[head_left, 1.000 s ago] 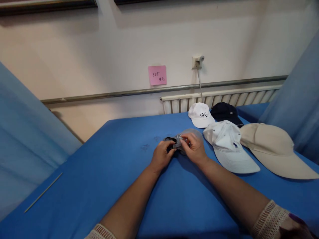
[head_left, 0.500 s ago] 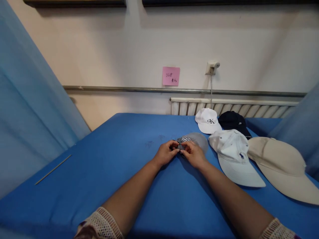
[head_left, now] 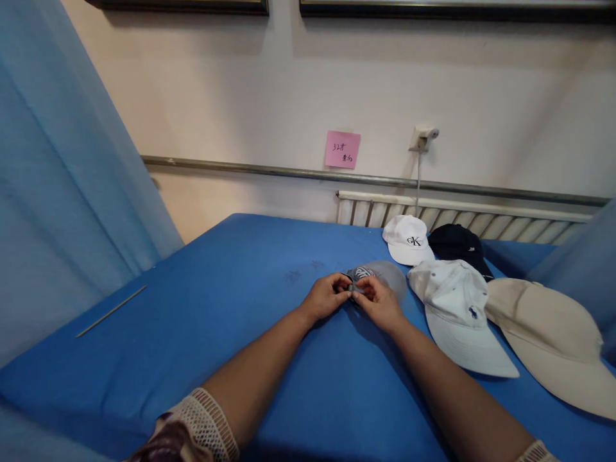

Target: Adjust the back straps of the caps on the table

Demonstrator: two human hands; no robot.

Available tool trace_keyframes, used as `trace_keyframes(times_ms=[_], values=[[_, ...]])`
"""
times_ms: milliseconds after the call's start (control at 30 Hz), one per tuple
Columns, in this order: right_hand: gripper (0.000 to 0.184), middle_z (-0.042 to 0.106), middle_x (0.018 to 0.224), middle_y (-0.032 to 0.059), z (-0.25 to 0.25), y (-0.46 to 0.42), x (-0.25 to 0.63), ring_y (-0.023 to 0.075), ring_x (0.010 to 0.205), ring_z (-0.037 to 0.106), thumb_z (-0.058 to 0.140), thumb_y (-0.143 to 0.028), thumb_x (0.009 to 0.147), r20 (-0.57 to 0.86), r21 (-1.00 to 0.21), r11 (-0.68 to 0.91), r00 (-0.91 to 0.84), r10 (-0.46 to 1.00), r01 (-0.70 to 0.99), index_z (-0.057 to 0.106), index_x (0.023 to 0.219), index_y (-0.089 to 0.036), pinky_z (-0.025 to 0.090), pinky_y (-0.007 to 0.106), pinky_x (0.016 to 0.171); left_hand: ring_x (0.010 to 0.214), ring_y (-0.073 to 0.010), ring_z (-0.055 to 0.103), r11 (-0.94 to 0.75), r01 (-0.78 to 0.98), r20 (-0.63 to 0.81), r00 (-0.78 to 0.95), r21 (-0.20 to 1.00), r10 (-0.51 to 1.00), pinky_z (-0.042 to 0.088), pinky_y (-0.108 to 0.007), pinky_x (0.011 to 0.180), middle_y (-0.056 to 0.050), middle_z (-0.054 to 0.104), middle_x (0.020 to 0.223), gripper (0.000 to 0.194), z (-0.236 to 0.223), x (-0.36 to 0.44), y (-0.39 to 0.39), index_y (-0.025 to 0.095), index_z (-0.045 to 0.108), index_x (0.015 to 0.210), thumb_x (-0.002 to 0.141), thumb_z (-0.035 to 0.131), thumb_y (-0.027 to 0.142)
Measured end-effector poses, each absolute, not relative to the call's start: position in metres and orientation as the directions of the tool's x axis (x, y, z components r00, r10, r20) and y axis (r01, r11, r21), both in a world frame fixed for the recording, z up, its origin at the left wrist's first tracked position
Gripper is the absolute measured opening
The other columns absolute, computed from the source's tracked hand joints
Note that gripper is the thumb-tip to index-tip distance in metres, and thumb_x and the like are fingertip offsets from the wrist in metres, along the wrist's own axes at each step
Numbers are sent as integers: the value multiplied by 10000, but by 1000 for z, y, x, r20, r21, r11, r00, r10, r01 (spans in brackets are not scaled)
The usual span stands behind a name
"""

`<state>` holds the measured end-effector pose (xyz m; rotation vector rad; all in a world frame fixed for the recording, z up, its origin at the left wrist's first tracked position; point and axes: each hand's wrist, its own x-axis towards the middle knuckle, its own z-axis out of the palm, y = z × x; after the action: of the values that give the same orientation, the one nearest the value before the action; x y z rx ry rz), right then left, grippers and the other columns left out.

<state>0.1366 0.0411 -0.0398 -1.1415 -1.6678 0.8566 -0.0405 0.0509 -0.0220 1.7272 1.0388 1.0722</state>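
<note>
A grey baseball cap [head_left: 391,274] with a pale logo on its front lies on the blue-covered surface [head_left: 216,333], its brim pointing right. My left hand [head_left: 327,298] pinches the cap's back edge, thumb and fingers together at a grey strap. Right beside it, my right hand [head_left: 381,304] pinches the same strap, the two sets of fingertips almost touching. The hands hide part of the cap and most of the strap, so its fastening cannot be made out.
To the right sit a white cap [head_left: 409,239], a black cap [head_left: 457,244], a pale cap with a small dark emblem [head_left: 455,295] and a beige cap [head_left: 548,321]. A thin stick [head_left: 110,311] lies at left. Blue curtains [head_left: 72,160] flank the surface; a radiator [head_left: 462,218] stands behind.
The camera view has shifted and tilted slightly. Both hands stay at the cap's strap, with only small finger movement there.
</note>
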Motion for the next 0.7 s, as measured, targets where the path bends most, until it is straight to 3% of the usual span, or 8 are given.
trace_keyframes(times_ms=[200, 400, 700], values=[[200, 637, 693, -4, -52, 50, 137, 173, 587, 580, 654, -367, 736, 200, -970, 215, -135, 971, 113, 583, 866, -233, 455, 300, 560, 645, -109, 515, -246, 128, 201, 290, 961, 936, 416, -241, 642, -3, 640, 761, 215, -20, -39, 50, 152, 679, 884, 670, 693, 168], [247, 669, 695, 10, -55, 52, 137, 182, 602, 603, 691, -427, 712, 146, -979, 162, -134, 980, 124, 621, 842, -229, 469, 309, 568, 650, -103, 522, -224, 119, 179, 304, 967, 936, 412, -234, 639, 3, 633, 751, 235, -23, -39, 52, 139, 674, 880, 653, 720, 176], [274, 631, 622, -8, -49, 49, 132, 169, 568, 573, 708, -475, 682, 161, -987, 164, -152, 975, 4, 608, 764, -234, 448, 294, 535, 659, -107, 563, -172, 69, 141, 323, 983, 936, 431, -238, 646, 8, 631, 728, 255, -25, -39, 53, 134, 641, 858, 625, 740, 154]])
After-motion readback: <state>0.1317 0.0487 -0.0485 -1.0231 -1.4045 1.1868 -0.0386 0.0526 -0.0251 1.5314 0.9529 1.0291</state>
